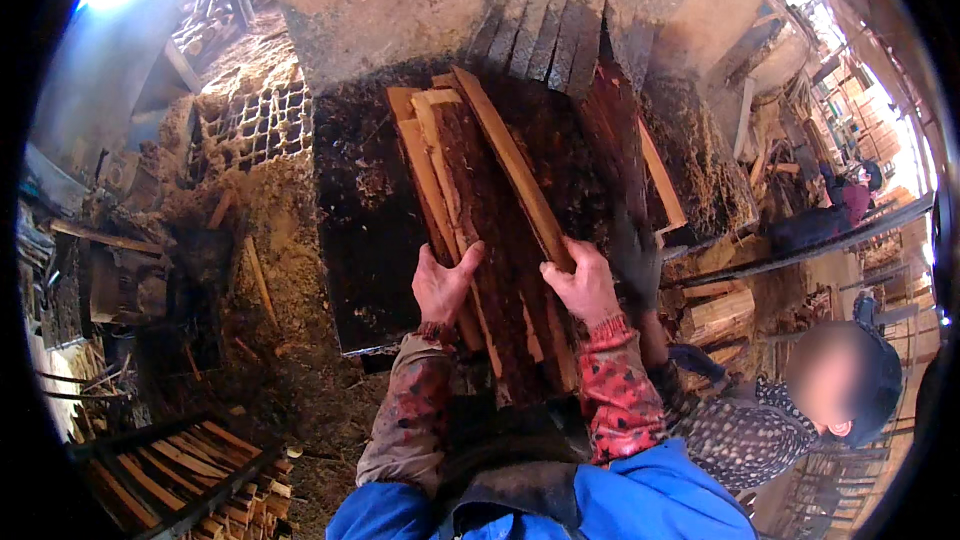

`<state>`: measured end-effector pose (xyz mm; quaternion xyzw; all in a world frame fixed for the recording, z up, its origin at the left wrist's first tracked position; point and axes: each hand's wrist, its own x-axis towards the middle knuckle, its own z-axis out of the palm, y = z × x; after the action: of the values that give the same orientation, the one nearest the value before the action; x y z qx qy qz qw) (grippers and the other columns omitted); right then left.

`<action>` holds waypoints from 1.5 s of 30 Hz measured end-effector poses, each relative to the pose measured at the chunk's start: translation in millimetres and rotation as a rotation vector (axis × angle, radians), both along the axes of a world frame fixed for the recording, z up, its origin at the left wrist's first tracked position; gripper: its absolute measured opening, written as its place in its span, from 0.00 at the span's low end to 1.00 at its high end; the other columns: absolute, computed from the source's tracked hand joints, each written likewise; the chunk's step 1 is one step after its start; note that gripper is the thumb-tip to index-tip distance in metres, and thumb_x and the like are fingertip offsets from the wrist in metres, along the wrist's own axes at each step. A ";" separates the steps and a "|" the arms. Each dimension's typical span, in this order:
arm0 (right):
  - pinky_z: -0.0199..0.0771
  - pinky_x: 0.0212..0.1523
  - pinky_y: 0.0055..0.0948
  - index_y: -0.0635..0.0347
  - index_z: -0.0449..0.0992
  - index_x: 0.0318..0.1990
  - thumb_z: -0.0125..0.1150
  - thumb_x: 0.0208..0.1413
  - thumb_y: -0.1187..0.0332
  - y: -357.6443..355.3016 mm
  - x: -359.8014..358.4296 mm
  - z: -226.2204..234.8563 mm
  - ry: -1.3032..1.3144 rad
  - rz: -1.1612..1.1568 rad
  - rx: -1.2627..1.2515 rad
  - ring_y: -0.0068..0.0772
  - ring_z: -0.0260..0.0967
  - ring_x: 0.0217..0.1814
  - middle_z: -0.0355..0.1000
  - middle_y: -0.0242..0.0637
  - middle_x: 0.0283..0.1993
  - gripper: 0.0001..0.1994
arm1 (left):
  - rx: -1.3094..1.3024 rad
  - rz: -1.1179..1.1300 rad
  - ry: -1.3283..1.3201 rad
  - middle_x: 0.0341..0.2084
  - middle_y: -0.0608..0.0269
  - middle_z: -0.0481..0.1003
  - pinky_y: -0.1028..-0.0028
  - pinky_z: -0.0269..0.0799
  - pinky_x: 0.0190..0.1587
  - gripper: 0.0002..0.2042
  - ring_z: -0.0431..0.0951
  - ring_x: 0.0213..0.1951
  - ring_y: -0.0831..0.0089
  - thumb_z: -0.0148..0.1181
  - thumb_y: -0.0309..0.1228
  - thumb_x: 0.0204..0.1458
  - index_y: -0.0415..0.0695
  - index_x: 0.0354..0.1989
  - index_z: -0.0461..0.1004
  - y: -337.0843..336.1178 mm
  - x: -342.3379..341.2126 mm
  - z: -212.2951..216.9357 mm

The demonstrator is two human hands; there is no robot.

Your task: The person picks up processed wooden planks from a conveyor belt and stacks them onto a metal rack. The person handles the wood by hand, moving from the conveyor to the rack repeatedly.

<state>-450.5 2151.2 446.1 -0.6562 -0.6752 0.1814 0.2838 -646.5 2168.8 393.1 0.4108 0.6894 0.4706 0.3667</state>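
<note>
Grid block: pale perforated block (252, 122), upper left of the frame, crusted with sawdust.
Stick rack: dark frame holding stacked pale wood sticks (190, 475), lower left corner.
Co-worker: person in a dotted dark top (745, 435), lower right; gloved hand (634, 258) raised at centre right.
Cut wood stack: pale pieces (720, 315), right of centre.
Slats: row of grey boards (550, 30), top centre.
Ground: sawdust-covered floor (290, 240), left of centre.
</note>
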 end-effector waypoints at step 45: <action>0.71 0.44 0.35 0.64 0.73 0.43 0.69 0.41 0.65 -21.2 21.4 -19.8 0.145 -0.039 0.113 0.47 0.69 0.43 0.69 0.46 0.43 0.21 | 0.062 -0.048 -0.153 0.33 0.58 0.78 0.72 0.70 0.42 0.23 0.77 0.36 0.69 0.68 0.41 0.40 0.37 0.39 0.72 6.0 -5.7 -29.9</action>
<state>-429.1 2130.0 426.3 -0.6375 -0.6490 0.1843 0.3720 -652.1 2174.8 363.3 0.4013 0.6344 0.5129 0.4165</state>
